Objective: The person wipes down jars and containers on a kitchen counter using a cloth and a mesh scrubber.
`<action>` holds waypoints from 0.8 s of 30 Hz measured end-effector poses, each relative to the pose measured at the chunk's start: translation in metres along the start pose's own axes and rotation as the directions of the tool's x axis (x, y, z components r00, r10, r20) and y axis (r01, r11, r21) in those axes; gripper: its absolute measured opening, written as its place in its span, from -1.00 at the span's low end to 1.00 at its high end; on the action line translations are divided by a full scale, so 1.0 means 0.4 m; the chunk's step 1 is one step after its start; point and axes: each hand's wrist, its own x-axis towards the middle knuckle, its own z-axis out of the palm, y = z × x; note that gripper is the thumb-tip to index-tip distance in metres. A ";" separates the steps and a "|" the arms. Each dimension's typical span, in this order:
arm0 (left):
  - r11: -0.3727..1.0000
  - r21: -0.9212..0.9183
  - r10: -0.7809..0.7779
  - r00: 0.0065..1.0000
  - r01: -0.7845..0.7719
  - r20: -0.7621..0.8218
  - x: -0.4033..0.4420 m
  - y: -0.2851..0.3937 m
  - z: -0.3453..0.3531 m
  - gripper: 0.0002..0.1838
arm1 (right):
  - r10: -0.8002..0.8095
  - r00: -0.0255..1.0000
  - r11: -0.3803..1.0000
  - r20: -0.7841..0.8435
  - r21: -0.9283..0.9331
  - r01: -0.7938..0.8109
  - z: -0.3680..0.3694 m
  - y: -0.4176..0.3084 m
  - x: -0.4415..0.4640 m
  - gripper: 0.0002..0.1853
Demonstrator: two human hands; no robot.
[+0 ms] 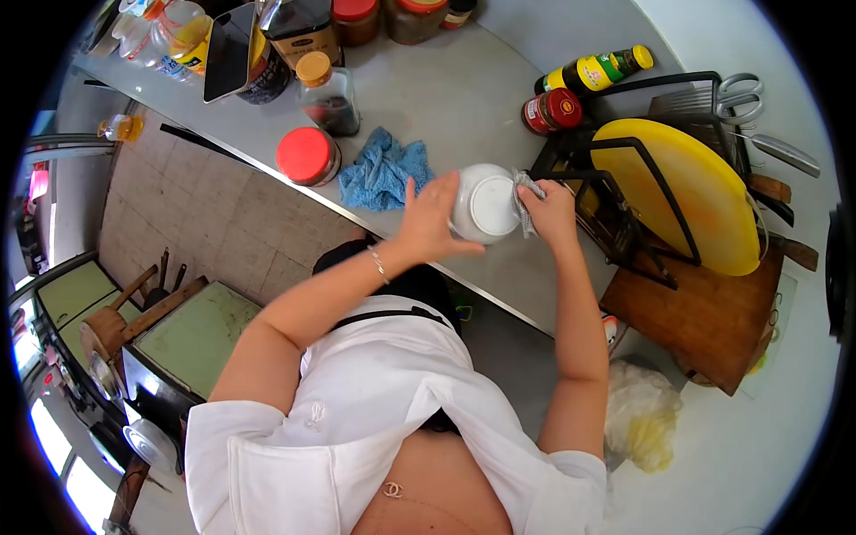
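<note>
A white bowl (489, 204) is held bottom up above the front edge of the grey counter. My left hand (432, 218) grips its left side, thumb and fingers spread around the wall. On the bowl's right side, my right hand (547, 209) pinches a small grey cloth (526, 201) against it. A crumpled blue cloth (383, 171) lies on the counter just beyond my left hand. Left of that cloth stands a jar with a red lid (308, 155), and behind it a glass jar with a tan lid (327, 94).
The grey counter (428, 80) carries jars and bottles at the back left. At the right, a black rack (646, 192) holds a yellow board (678, 196), near a red jar (553, 111) and a dark bottle (595, 69). A wooden board (700, 312) sits below the rack.
</note>
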 end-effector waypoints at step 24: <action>0.977 -0.133 0.205 0.898 -0.165 0.389 0.140 -0.062 -0.070 0.22 | -0.431 0.791 0.878 0.434 -0.001 0.479 -0.070 -0.058 0.088 -0.85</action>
